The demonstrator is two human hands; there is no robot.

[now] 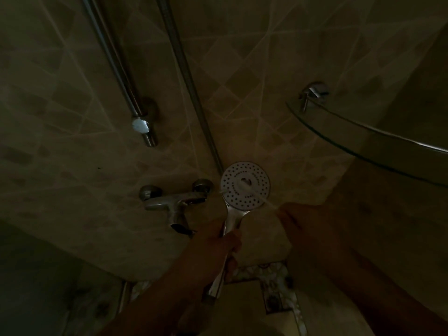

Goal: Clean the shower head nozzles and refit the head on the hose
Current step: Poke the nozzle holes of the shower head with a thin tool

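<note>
The scene is very dark. A chrome shower head (244,184) with a round white nozzle face points toward me at the centre. My left hand (219,241) is closed around its chrome handle below the face. My right hand (305,219) is to the right and holds a thin pale tool, perhaps a toothbrush (249,192), laid diagonally across the nozzle face. A metal hose (186,81) runs down the wall and ends behind the head's upper left rim; its connection is hidden.
A chrome mixer tap (173,202) is fixed on the tiled wall left of the head. A riser rail (121,76) hangs at upper left. A curved glass corner shelf (363,139) juts out at right. Patterned tiles (274,282) lie below.
</note>
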